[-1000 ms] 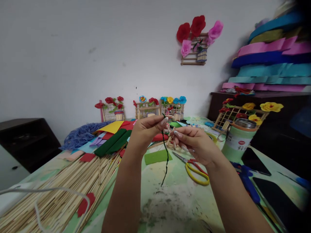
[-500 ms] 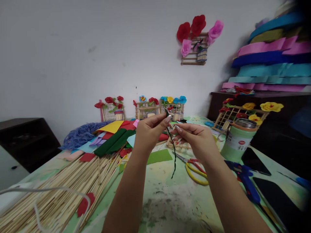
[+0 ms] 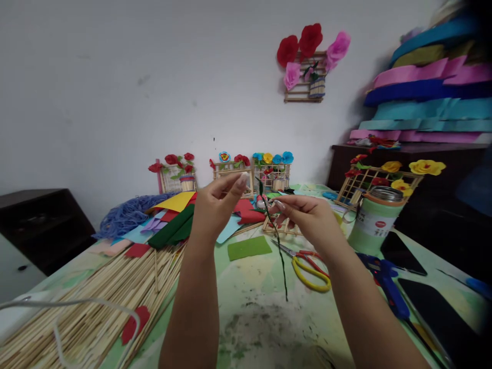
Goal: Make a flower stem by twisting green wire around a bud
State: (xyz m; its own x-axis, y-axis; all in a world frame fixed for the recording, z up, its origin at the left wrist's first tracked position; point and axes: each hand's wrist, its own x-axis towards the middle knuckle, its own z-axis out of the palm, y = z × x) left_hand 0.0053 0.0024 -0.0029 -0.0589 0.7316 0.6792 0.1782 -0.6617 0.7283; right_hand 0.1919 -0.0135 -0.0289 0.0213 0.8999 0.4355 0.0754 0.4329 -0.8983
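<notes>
My right hand (image 3: 307, 219) is raised over the table and pinches a thin dark green wrapped stem (image 3: 280, 251) near its top. The stem hangs down at a slant, its lower tip just above the green tabletop (image 3: 269, 318). My left hand (image 3: 215, 205) is held up to the left of the stem, fingers stretched towards it, a small gap between them and the stem's top. It holds nothing.
Yellow-handled scissors (image 3: 312, 270) and a green felt piece (image 3: 249, 247) lie under the hands. A big pile of bamboo sticks (image 3: 107, 292) fills the left. A green jar (image 3: 374, 221), a blue glue gun (image 3: 389, 288) and dark phones (image 3: 403, 253) sit right. Coloured sheets (image 3: 175, 218) and flower frames (image 3: 271, 171) stand behind.
My left hand has let go of the stem's top and drawn away to the left. The stem, now only in my right hand, has swung to the right.
</notes>
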